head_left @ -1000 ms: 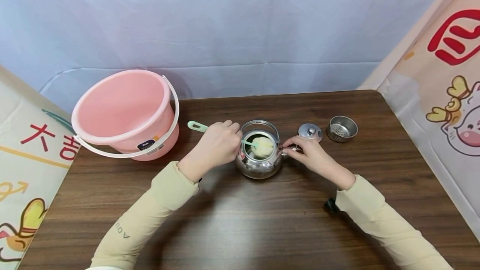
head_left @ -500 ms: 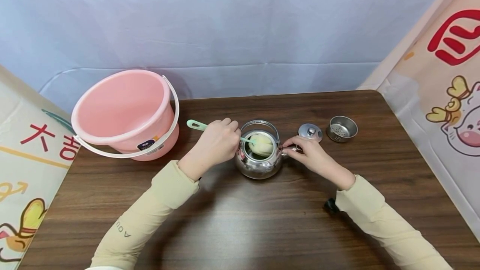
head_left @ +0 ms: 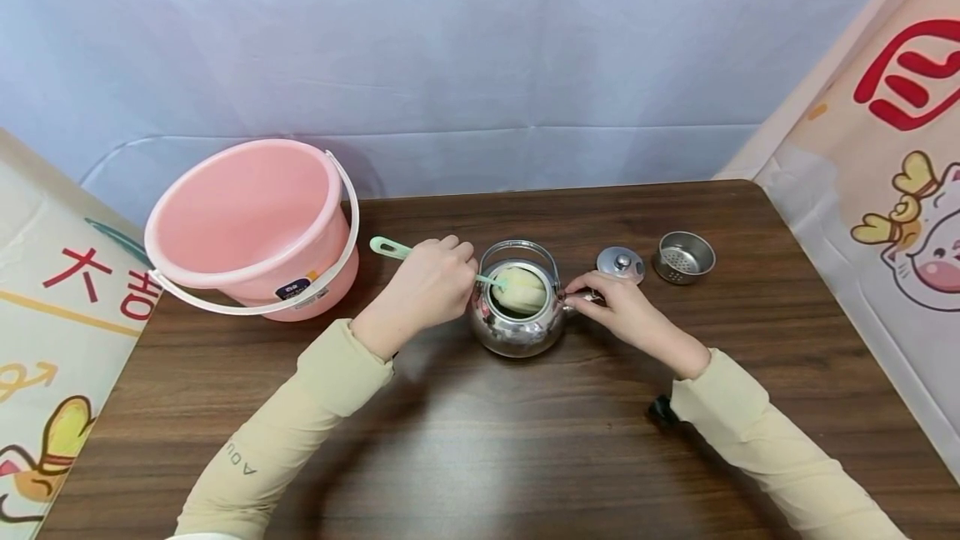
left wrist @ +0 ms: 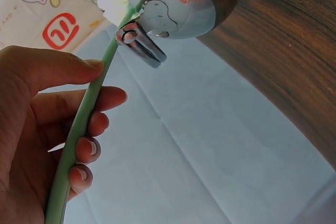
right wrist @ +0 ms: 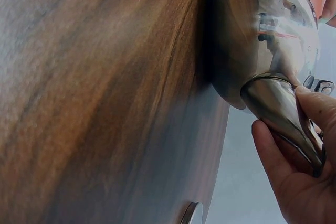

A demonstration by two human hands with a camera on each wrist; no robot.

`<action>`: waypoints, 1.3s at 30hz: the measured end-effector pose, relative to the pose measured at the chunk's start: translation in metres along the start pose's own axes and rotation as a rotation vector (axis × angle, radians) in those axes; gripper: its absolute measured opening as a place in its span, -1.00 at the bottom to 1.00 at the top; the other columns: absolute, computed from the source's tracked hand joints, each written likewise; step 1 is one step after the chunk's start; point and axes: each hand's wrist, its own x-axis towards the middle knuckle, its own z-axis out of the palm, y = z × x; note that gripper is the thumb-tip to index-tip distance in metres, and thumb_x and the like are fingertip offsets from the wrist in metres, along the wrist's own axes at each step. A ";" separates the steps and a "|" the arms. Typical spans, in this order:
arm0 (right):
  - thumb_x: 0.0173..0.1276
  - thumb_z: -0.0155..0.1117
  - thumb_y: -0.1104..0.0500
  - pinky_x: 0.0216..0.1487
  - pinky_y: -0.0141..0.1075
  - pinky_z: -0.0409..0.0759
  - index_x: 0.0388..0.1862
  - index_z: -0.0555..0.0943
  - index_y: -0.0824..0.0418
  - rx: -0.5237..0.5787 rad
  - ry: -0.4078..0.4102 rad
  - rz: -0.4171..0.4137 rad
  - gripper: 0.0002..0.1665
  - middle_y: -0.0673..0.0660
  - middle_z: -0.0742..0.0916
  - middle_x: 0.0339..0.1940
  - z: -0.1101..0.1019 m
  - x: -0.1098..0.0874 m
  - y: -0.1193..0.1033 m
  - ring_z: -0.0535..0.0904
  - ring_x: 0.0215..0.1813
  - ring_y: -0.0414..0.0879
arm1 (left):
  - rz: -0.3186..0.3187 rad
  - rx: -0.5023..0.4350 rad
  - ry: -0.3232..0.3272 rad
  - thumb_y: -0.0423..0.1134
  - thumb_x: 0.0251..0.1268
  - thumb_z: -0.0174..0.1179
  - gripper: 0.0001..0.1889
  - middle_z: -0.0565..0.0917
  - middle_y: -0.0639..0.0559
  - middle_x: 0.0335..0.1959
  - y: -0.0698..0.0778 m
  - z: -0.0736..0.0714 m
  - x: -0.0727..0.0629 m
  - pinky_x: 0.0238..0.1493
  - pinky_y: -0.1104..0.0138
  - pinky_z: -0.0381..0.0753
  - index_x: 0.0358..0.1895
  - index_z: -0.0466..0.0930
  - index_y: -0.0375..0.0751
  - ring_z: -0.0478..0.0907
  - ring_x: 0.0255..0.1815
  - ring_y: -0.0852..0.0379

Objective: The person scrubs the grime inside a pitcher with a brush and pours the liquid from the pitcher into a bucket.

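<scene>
A shiny steel kettle [head_left: 516, 338] stands lidless on the table, its hoop handle [head_left: 517, 245] raised at the back. My left hand [head_left: 438, 280] grips the green handle [left wrist: 84, 114] of a sponge brush, thumb laid along it. The brush's pale yellow sponge head [head_left: 521, 292] sits inside the kettle mouth, partly hidden by the rim. On the other side, my right hand [head_left: 626, 311] holds the kettle by its spout [right wrist: 281, 111], thumb and fingers on either side. Just behind that hand lies the steel lid [head_left: 621, 263], knob up.
A perforated steel strainer [head_left: 684, 258] stands right of the lid. At the left rear is a large pink bucket [head_left: 243, 215], its white handle [head_left: 255, 309] hanging forward. The wooden table [head_left: 480, 457] meets a pale cloth backdrop [head_left: 450, 65] behind.
My left hand and the brush have shifted slightly left. The sponge head has turned and moved toward the left within the kettle mouth. The right hand and kettle stay put.
</scene>
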 end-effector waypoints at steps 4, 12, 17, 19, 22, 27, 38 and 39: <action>0.24 0.22 0.22 -0.22 -0.19 0.51 -0.21 0.60 0.24 0.001 -0.005 0.007 -0.84 0.09 0.69 -0.25 0.000 0.000 0.000 0.58 -0.21 -0.09 | 0.000 -0.011 -0.018 -0.36 -0.08 0.10 -0.86 0.42 0.02 -0.68 -0.001 -0.003 0.000 -0.63 0.30 0.34 -0.70 0.52 -0.19 0.37 -0.60 0.03; 0.25 0.21 0.21 -0.21 -0.18 0.52 -0.20 0.61 0.22 0.003 -0.013 0.018 -0.84 0.08 0.69 -0.25 0.001 0.000 0.001 0.58 -0.20 -0.09 | 0.010 -0.013 -0.038 -0.37 -0.13 0.10 -0.87 0.41 0.03 -0.68 -0.002 -0.007 -0.002 -0.64 0.30 0.33 -0.72 0.50 -0.18 0.37 -0.61 0.03; 0.25 0.21 0.19 -0.21 -0.18 0.52 -0.20 0.61 0.21 0.003 -0.017 0.025 -0.83 0.08 0.69 -0.25 0.001 0.000 0.001 0.58 -0.19 -0.09 | 0.012 -0.022 -0.048 -0.37 -0.15 0.10 -0.86 0.39 0.03 -0.70 -0.003 -0.009 -0.003 -0.65 0.31 0.30 -0.75 0.47 -0.16 0.35 -0.62 0.03; 0.25 0.21 0.19 -0.20 -0.18 0.52 -0.20 0.61 0.21 0.000 -0.016 0.026 -0.83 0.08 0.69 -0.24 0.001 0.000 0.001 0.58 -0.19 -0.09 | 0.013 -0.027 -0.051 -0.37 -0.15 0.10 -0.85 0.38 0.04 -0.70 -0.003 -0.010 -0.004 -0.66 0.31 0.29 -0.76 0.46 -0.15 0.35 -0.62 0.03; 0.25 0.21 0.20 -0.19 -0.17 0.52 -0.20 0.61 0.21 -0.005 -0.014 0.023 -0.84 0.08 0.69 -0.24 0.001 0.001 0.001 0.58 -0.19 -0.08 | 0.016 -0.029 -0.053 -0.37 -0.17 0.11 -0.85 0.38 0.04 -0.70 -0.003 -0.011 -0.004 -0.66 0.31 0.29 -0.77 0.46 -0.14 0.35 -0.62 0.04; 0.25 0.21 0.22 -0.17 -0.16 0.52 -0.20 0.61 0.21 -0.015 -0.017 0.020 -0.85 0.09 0.69 -0.23 0.001 0.001 0.002 0.58 -0.17 -0.07 | 0.019 -0.030 -0.054 -0.35 -0.18 0.13 -0.86 0.39 0.04 -0.70 -0.002 -0.011 -0.004 -0.67 0.30 0.29 -0.76 0.47 -0.14 0.36 -0.62 0.03; 0.25 0.21 0.24 -0.19 -0.17 0.53 -0.22 0.61 0.21 -0.012 -0.010 0.015 -0.86 0.08 0.69 -0.24 0.001 0.001 0.001 0.59 -0.18 -0.08 | 0.020 -0.074 -0.075 -0.37 -0.14 0.09 -0.81 0.38 0.06 -0.69 0.000 -0.011 -0.002 -0.66 0.32 0.30 -0.79 0.42 -0.10 0.36 -0.61 0.05; 0.25 0.21 0.24 -0.19 -0.18 0.53 -0.22 0.62 0.21 -0.011 -0.009 0.014 -0.86 0.08 0.69 -0.25 0.001 0.001 0.001 0.59 -0.18 -0.08 | 0.018 -0.076 -0.078 -0.37 -0.13 0.09 -0.81 0.38 0.06 -0.69 0.001 -0.011 -0.002 -0.66 0.32 0.30 -0.78 0.42 -0.10 0.36 -0.61 0.05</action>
